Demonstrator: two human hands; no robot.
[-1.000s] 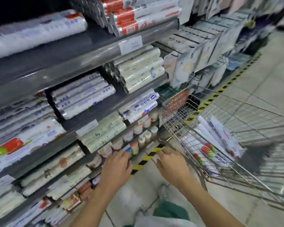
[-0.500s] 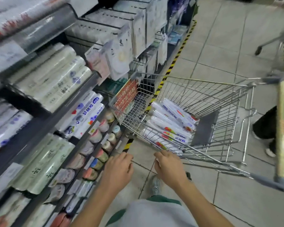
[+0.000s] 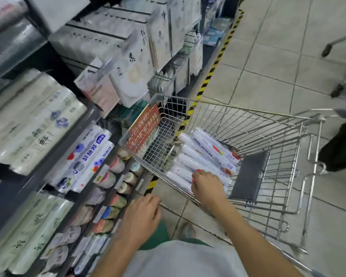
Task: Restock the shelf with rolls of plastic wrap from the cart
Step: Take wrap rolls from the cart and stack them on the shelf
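Observation:
A wire shopping cart stands beside the shelf. Several white plastic wrap rolls with blue and red print lie in its basket. My right hand reaches over the near rim, and its fingers bend down onto the nearest rolls; a grip does not show through the blur. Outside the cart, my left hand hovers low by the shelf front with loosely curled fingers, holding nothing. More wrapped rolls lie stacked on the shelf levels to the left.
Small round containers line the bottom shelf. Hanging packets jut out above the cart's front, which carries a red sign. A grey flap stands inside the cart. Another person's dark shoe and a second cart are at the right.
The view has swung from the shelf toward the cart. My right hand has moved forward over the rim onto the rolls. My left hand stays low by the shelf.

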